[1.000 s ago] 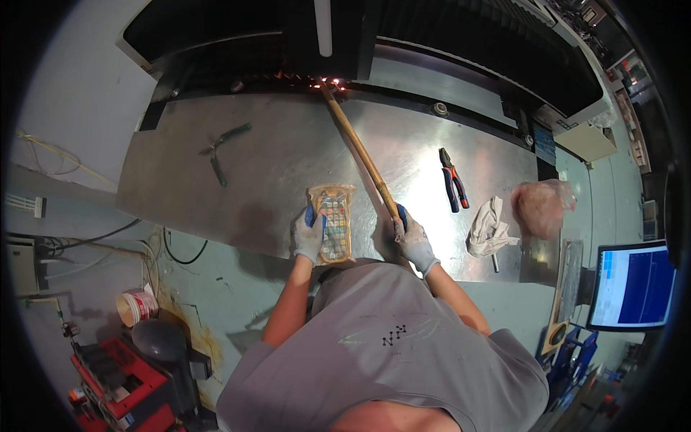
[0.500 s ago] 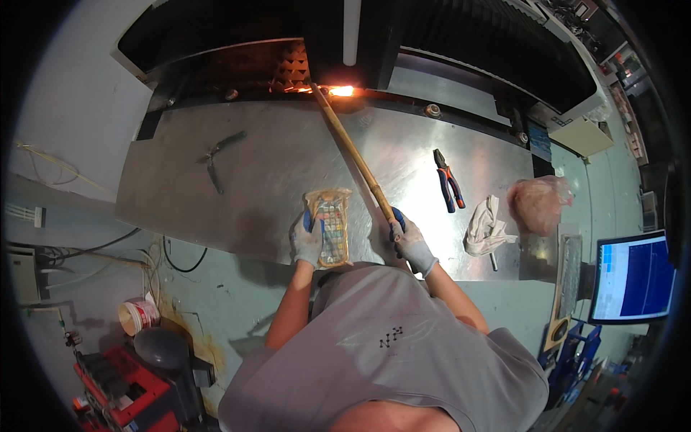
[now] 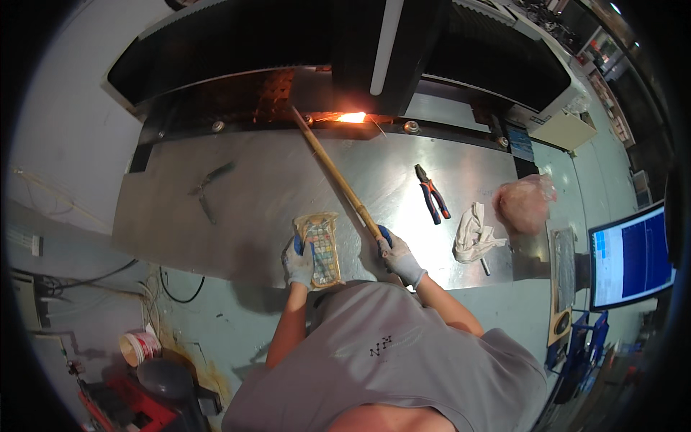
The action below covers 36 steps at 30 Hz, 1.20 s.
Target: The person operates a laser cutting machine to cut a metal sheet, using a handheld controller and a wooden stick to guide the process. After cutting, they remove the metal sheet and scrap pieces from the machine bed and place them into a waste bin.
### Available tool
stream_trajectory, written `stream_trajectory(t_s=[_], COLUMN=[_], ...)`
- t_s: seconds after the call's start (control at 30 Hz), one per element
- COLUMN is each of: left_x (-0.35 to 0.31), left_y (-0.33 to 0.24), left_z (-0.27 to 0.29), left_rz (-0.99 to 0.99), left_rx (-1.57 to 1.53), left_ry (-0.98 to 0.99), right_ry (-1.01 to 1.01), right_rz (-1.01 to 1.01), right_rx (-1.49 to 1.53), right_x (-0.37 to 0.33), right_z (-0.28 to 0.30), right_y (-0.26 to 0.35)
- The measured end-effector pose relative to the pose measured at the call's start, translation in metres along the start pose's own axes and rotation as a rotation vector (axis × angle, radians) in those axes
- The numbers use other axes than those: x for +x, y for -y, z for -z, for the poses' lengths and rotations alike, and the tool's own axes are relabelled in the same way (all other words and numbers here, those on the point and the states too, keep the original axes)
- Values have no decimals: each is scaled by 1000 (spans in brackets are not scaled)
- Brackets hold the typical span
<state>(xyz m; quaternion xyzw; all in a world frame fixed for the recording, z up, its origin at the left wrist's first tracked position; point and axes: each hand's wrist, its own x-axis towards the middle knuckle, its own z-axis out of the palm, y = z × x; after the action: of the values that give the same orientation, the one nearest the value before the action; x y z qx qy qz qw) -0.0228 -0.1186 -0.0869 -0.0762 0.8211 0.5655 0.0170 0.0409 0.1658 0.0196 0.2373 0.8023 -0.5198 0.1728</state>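
My gloved left hand (image 3: pixel 299 263) grips the left side of a plastic-wrapped remote control pad (image 3: pixel 322 248) with rows of coloured keys. In my gloved right hand (image 3: pixel 400 259) is the near end of a long bamboo stick (image 3: pixel 335 173), fingers wrapped round it. The stick slants away to the far left, over a bare metal sheet (image 3: pixel 266 194), its tip at the machine's dark front rail. Right of that tip an orange glow with sparks (image 3: pixel 353 117) burns beneath the black machine head (image 3: pixel 374 50).
Pliers (image 3: pixel 432 194) with dark and orange handles, a crumpled white cloth (image 3: pixel 475 234) and a pinkish plastic bag (image 3: pixel 525 204) lie on the right. A dark hinged tool (image 3: pixel 209 191) rests at the left. A monitor (image 3: pixel 631 253) stands far right; a red machine (image 3: pixel 126 407) sits lower left.
The stick's tip has shifted left, away from the glow. Both hands keep their holds. My view has tilted, so the machine and sheet sit lower in it.
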Motion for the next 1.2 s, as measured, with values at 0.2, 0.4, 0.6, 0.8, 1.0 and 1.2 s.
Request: stream_trajectory(t_s=[0.2, 0.4, 0.6, 0.8, 1.0, 1.2], left_x=[-4, -4, 4, -3, -9, -10], left_y=[-24, -27, -7, -13, -26, -38], left_z=[4, 6, 7, 10, 15, 18], left_rz=[-38, -62, -122, -165, -123, -74], left_rx=[48, 65, 47, 124, 43, 106], left_ry=[-28, -13, -15, -62, -4, -42], right_ry=[-9, 18, 3, -27, -71, -97], right_rz=[-15, 83, 130, 220, 241, 271], right_rx=[-128, -90, -96, -95, -85, -65], right_x=[6, 1, -12, -11, -2, -4], right_z=[-2, 5, 10, 6, -3, -5], right_y=[-10, -3, 8, 1, -21, -36])
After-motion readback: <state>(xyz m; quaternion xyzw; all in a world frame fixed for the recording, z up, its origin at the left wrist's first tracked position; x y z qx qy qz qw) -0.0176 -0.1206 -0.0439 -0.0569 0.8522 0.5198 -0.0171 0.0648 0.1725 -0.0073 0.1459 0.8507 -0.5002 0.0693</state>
